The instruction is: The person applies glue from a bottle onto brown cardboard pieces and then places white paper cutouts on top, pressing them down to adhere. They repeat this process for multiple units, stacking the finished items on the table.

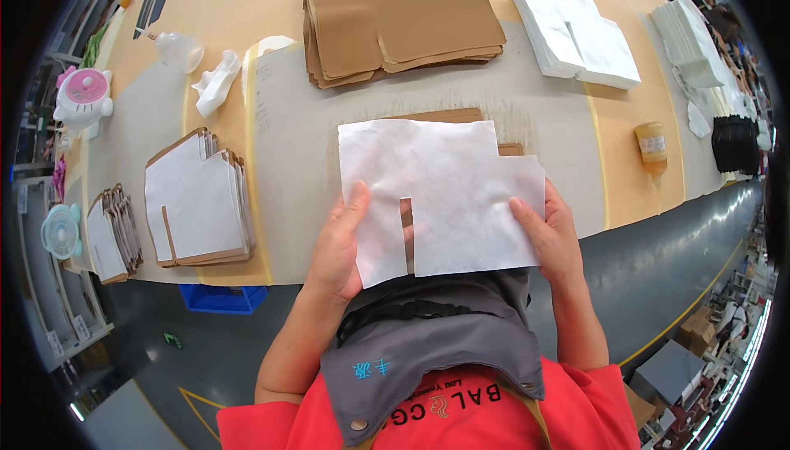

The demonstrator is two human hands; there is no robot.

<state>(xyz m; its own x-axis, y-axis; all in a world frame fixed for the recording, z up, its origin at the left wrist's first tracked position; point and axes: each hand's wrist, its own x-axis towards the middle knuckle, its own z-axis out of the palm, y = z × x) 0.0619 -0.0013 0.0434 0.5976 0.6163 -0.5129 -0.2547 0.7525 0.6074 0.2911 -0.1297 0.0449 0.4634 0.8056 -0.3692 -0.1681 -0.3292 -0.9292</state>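
Note:
Held out in front of me is a white cut sheet [461, 211] with a corner step at its upper right and a narrow slot in its lower edge. My left hand [336, 244] grips its left side, thumb on top and fingers behind; some of them show through the slot. At the right edge, my right hand [553, 236] pinches it the same way. Behind the sheet, a brown cut piece [448, 115] lies on the table, mostly hidden. Beyond it sits a stack of brown pieces [403, 13]. Matching white sheets [576, 34] are piled at the far right.
White-faced brown pieces stand in a larger stack [197, 203] and a smaller stack [113, 232] at the left. A clear squeeze bottle [177, 52] and crumpled white tissue [216, 83] lie nearby. On the right is an amber bottle [651, 145]. A blue bin [222, 298] sits below the table's edge.

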